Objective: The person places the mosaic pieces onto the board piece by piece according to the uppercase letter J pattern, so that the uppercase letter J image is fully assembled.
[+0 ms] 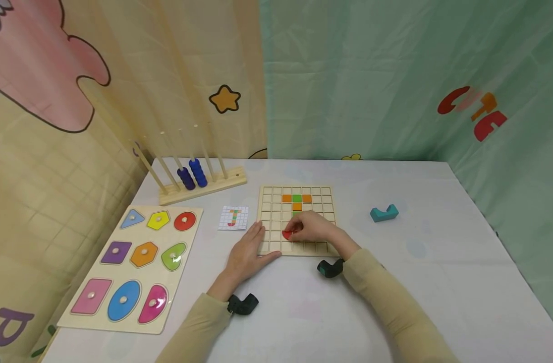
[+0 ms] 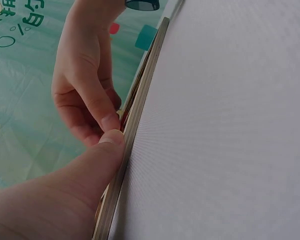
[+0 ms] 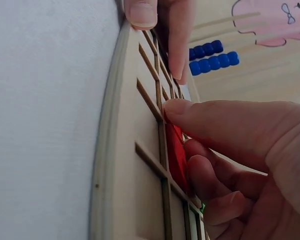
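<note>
A wooden grid board (image 1: 271, 207) lies on the white table, with orange and green square tiles (image 1: 296, 198) forming a T shape in its upper cells. My right hand (image 1: 314, 227) is over the lower middle of the board, pinching a red curved-edged tile (image 3: 176, 155) between thumb and bent fingers. That tile lies at the grid cells in the right wrist view. My left hand (image 1: 245, 254) rests at the board's lower left corner, fingers straight along the left side and thumb (image 2: 112, 140) at the near edge. Part of the tile column is hidden beneath the right hand.
Left of the board lies a pattern card (image 1: 240, 225) with a coloured hook-shaped figure. Further left are a shape puzzle (image 1: 135, 229) with knobbed pieces and a peg rack (image 1: 233, 176) with blue beads. A teal block (image 1: 383, 214) sits to the right.
</note>
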### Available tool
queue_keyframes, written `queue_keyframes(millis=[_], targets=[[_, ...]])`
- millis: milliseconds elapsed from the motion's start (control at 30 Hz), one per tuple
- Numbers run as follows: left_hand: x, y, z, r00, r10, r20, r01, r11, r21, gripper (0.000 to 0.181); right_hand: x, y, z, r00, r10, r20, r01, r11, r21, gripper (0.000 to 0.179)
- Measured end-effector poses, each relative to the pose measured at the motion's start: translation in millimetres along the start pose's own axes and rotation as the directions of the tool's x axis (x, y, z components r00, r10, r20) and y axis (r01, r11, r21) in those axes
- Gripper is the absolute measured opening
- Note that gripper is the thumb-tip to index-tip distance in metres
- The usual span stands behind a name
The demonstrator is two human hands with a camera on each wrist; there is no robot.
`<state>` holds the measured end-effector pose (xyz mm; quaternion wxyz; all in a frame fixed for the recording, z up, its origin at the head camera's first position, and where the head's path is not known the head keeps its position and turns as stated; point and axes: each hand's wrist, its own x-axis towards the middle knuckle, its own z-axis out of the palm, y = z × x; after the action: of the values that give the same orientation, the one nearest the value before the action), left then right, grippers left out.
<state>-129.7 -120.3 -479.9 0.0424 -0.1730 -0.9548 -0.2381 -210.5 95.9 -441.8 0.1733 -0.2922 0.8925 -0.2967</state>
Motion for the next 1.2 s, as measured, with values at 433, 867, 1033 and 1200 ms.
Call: queue_keyframes(millis=[433, 867, 1033, 1200], targets=[[-0.7, 1.0, -2.7, 1.0, 0.002, 0.004, -0.001, 1.0, -0.017, 0.086, -26.9, 8, 10, 0.984, -0.02, -0.176, 0.015, 0.999, -0.031, 0.028], [-0.4, -2.1, -2.5, 1.0, 0.005, 0.009, -0.005, 1.0, -0.012, 0.088, -82.1, 30, -3, 0.981, 0.007, -0.194, 0.003, 0.999, 0.052, 0.025], [0.8, -1.8, -3.1, 0.999, 0.023, 0.042, -0.025, 0.999, 0.04, 0.088, -101.0, 41, -8, 0.98, 0.038, -0.195, -0.034, 0.999, 0.024, 0.024], [3.4, -2.0, -4.8, 0.997, 0.034, 0.07, -0.04, 0.995, 0.09, 0.088, -114.5, 49, -16, 0.977, 0.041, -0.208, -0.052, 0.998, -0.048, 0.022]])
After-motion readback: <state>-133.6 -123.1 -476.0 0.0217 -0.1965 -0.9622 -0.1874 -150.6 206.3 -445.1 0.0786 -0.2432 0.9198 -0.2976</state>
